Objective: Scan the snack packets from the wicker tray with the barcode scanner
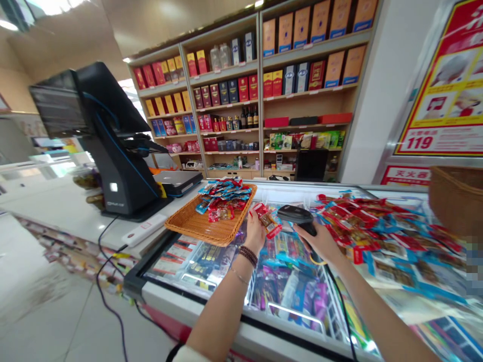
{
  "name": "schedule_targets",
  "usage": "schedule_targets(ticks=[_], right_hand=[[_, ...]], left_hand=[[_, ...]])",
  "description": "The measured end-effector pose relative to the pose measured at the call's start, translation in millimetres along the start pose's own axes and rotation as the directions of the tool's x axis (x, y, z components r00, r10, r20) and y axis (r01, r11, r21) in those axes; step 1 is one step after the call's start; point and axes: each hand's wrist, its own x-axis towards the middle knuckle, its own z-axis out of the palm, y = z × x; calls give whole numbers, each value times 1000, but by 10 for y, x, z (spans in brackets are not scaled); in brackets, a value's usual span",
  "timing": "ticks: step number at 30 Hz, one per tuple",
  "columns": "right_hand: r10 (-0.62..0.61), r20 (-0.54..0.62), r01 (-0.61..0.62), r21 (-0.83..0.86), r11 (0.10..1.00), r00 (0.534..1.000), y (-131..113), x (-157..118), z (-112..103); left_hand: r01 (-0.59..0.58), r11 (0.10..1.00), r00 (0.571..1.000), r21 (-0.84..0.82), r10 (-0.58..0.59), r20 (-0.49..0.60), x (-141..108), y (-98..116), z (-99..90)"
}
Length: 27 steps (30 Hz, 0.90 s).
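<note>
Over the glass top of a freezer (222, 314), my left hand (255, 232) holds a small red snack packet (267, 221) between its fingers. My right hand (320, 242) is wrapped round the handle of a black barcode scanner (296, 215), whose head faces left, close to the packet. Left of my left hand sits an orange wicker basket (188, 223) with a heap of red and blue packets (226, 193) toward its back right. On the right, a large spread of red and blue packets (354, 221) lies on the freezer top.
A black point-of-sale terminal (116, 161) stands on the white counter (56, 201) at left. A black cable (341, 301) hangs from the scanner. A brown basket (456, 201) is at far right. Shelves with boxes and bottles (226, 105) line the back.
</note>
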Motion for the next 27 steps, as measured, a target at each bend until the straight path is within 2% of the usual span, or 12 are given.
schedule_targets(ticks=[4, 8, 15, 20, 27], right_hand=[[2, 67, 6, -126, 992, 998, -50, -24, -66], [12, 93, 12, -248, 969, 996, -45, -23, -92], [-46, 94, 83, -447, 891, 995, -97, -52, -13], [-52, 106, 94, -439, 894, 993, -97, -50, -1], [-37, 109, 78, -406, 910, 993, -122, -59, -21]], left_hand=[[41, 999, 999, 12, -41, 11, 78, 15, -133], [0, 998, 1000, 61, 1, -11, 132, 22, -235], [62, 997, 992, 49, -56, -110, 93, 9, -199], [80, 996, 993, 32, -76, -94, 58, 34, -159], [30, 999, 992, 33, -26, -121, 72, 25, -163]])
